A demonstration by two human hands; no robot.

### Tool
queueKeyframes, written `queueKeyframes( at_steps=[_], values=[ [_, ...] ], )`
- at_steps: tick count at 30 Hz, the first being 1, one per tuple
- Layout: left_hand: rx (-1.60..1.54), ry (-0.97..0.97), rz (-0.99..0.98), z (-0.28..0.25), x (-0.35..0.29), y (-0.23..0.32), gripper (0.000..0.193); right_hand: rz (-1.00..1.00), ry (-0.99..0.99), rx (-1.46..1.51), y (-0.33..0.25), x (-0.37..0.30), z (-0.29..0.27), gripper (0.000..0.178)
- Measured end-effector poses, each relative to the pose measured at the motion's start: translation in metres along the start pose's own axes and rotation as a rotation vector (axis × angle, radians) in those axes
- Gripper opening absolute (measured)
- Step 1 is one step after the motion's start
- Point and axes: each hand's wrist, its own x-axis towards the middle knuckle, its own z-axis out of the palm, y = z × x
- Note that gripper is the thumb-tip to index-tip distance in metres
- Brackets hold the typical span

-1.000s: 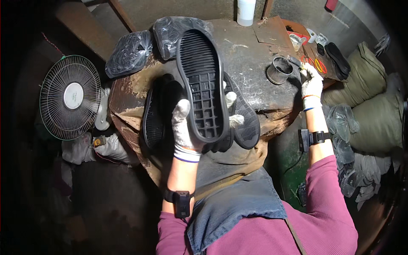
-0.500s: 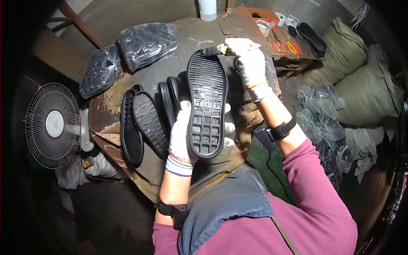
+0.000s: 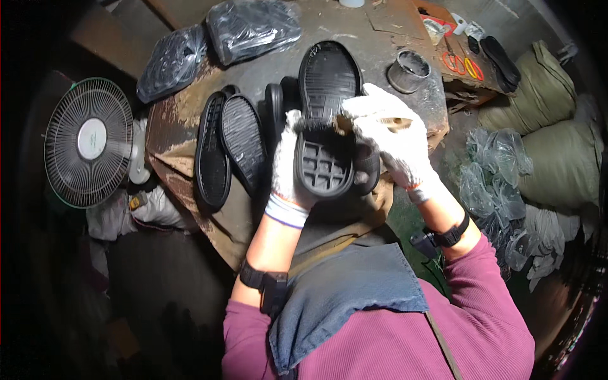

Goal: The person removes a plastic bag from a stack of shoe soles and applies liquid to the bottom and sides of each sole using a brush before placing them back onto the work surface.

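Lower on the black sole (image 3: 325, 168) than before, the brush (image 3: 342, 123) crosses its middle.
Loose soles (image 3: 241, 139) lie left of the left hand (image 3: 287, 161), which grips the black sole; the right hand (image 3: 394, 130) clasps the brush, a cup (image 3: 405, 77) beyond that hand.

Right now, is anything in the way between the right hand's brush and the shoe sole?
Nothing visible: the brush in the right hand appears to lie across the shoe sole, which the left hand holds.
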Motion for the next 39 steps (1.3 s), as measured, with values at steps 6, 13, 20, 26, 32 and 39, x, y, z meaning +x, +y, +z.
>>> queueKeyframes(
  at_steps=[6,13,20,26,32,39],
  values=[
    [0.531,0.176,0.324,0.014,0.002,0.02,0.063,0.079,-0.158,0.089,-0.016,-0.038,0.003,0.02],
    [-0.552,0.201,-0.09,0.019,-0.016,0.055,0.046,-0.08,-0.326,-0.291,-0.024,-0.012,-0.017,0.019],
    [0.69,0.4,-0.018,0.053,-0.027,0.033,0.053,-0.17,-0.036,-0.521,-0.017,0.049,-0.038,0.014],
    [0.388,0.302,-0.133,0.036,-0.032,0.026,0.065,-0.676,0.024,-1.041,-0.009,0.071,-0.042,0.017],
    [0.082,0.14,-0.201,0.006,-0.038,0.018,0.082,-0.722,0.004,-1.048,0.004,0.081,-0.044,0.019],
    [-0.272,-0.022,-0.156,0.04,-0.031,0.0,0.086,-0.805,-0.003,-0.951,0.014,0.088,-0.016,0.019]
  ],
)
